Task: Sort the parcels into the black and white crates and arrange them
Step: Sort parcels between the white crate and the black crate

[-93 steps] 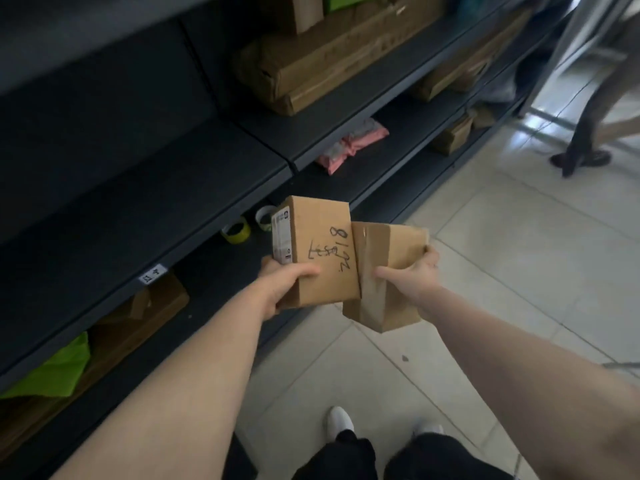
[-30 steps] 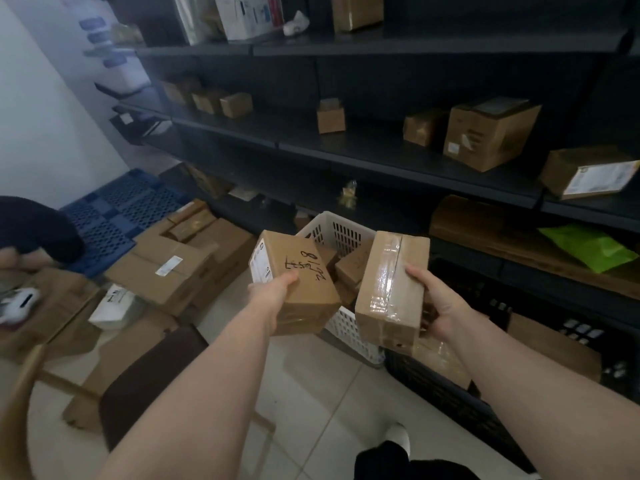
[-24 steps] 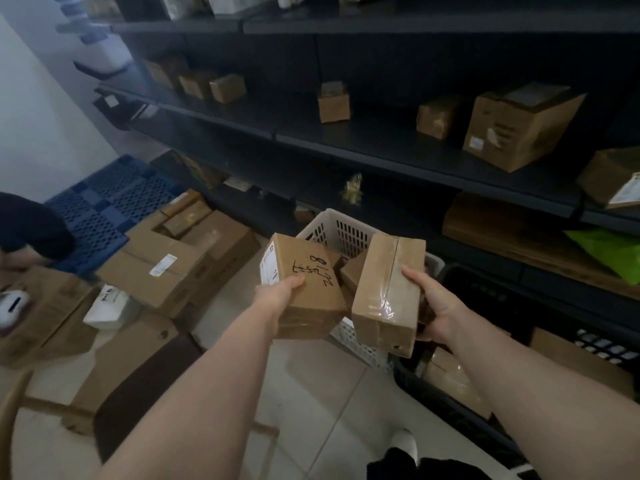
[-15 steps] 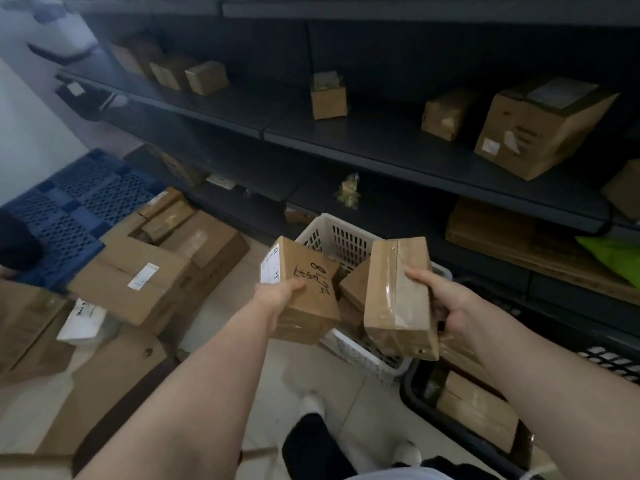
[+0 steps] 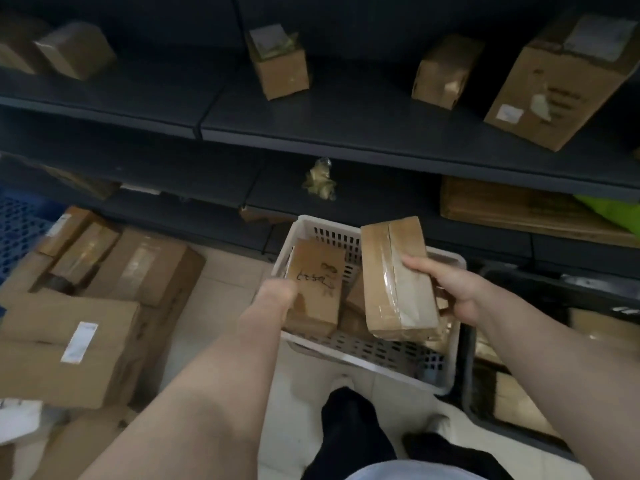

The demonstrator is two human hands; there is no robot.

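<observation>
Head view: the left hand (image 5: 277, 292) grips a marked box (image 5: 317, 289), and the right hand (image 5: 453, 292) grips a taped box (image 5: 394, 282), thumb on top. Both boxes hang over the white crate (image 5: 363, 351), which lies directly beneath and holds other parcels. Each box's long axis runs near to far, the taped one's far end leaning slightly left. The black crate (image 5: 540, 278) sits just right, nearer the right hand.
</observation>
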